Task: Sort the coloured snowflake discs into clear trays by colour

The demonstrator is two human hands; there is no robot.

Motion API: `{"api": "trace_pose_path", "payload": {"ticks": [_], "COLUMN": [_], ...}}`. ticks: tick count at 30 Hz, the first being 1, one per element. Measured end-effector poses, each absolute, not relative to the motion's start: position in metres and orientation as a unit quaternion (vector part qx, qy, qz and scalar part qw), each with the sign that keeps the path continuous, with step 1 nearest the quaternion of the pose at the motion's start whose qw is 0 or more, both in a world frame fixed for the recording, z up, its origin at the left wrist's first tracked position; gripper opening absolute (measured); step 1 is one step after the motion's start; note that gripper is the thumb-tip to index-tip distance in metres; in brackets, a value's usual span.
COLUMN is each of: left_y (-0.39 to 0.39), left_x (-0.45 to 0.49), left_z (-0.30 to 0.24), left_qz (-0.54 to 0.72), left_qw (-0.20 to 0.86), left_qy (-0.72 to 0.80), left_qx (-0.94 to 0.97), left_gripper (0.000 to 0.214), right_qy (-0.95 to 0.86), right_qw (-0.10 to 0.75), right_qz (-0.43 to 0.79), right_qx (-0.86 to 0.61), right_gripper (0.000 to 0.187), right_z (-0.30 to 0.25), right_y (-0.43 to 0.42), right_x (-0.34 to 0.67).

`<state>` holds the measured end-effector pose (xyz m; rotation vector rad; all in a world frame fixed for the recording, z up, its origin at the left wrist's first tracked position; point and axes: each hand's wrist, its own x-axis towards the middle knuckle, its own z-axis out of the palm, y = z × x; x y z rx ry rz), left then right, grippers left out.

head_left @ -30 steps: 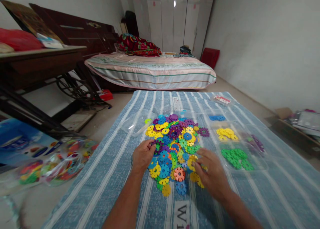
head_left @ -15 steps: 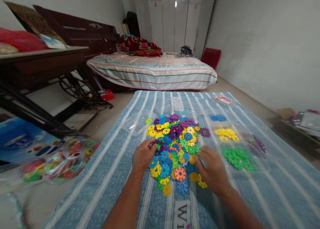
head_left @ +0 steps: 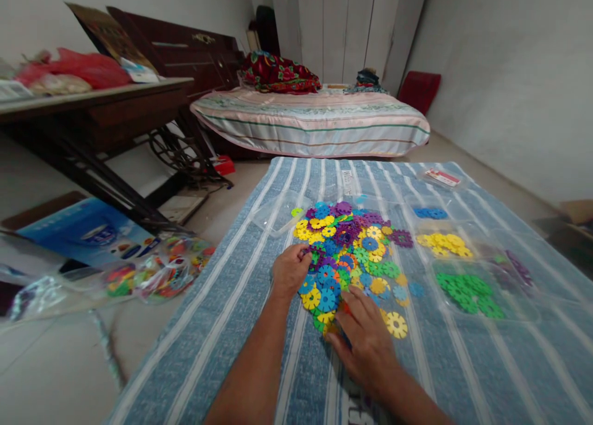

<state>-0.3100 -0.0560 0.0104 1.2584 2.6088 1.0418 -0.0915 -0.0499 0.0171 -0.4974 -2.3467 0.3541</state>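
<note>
Blue cloth with broad white stripes (head_left: 204, 326) lies beneath a loose heap of flat, round, notched plastic discs (head_left: 345, 233) in purple, yellow, blue, green and orange. The left hand (head_left: 290, 272) rests at the heap's left edge, its thumb and forefinger close together beside dark purple discs; whether they pinch one, I cannot tell. The right hand (head_left: 368, 332) reaches over the near end of the heap with fingers loosely spread, the thumb apart from them; what lies under the palm is hidden. One pale yellow notched disc (head_left: 396, 325) sits just beside it on the right.

Farther right, shallow clear plastic containers hold sorted discs: bright green ones (head_left: 470, 294) nearest, yellow ones (head_left: 443, 244) beyond them, and blue ones (head_left: 430, 213) farthest. Purple discs (head_left: 517, 267) lie to the right of the green and yellow. Beyond the blue stands a flat clear case with a red-and-white label (head_left: 442, 177).
</note>
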Motion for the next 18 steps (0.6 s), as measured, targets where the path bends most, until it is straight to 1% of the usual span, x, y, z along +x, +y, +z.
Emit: {"api": "trace_pose_path", "payload": {"ticks": [3,6,8,18], "left_y": [-0.056,-0.057,-0.057,-0.057], "left_x": [-0.309,-0.308,-0.308,-0.308], "left_z": [0.011,0.013,0.014,0.012], "left_qz": [0.339,0.338,0.339,0.338], "left_qw": [0.038,0.044,0.046,0.035], "left_qy": [0.849,0.851,0.852,0.848], "left_qx": [0.403,0.399,0.397,0.407], "left_gripper": [0.022,0.022,0.022,0.024], "right_qy": [-0.907,-0.909,-0.909,-0.920], "right_qw": [0.337,0.325,0.320,0.271], "right_qz": [0.131,0.120,0.112,0.121], "right_qx": [-0.217,-0.232,-0.240,-0.257], "right_gripper": [0.020,0.014,0.014,0.033], "right_z": [0.018,0.018,0.017,0.024], "right_y": [-0.055,-0.055,-0.055,-0.055], "right_x": [-0.097,-0.100,-0.102,-0.110]}}
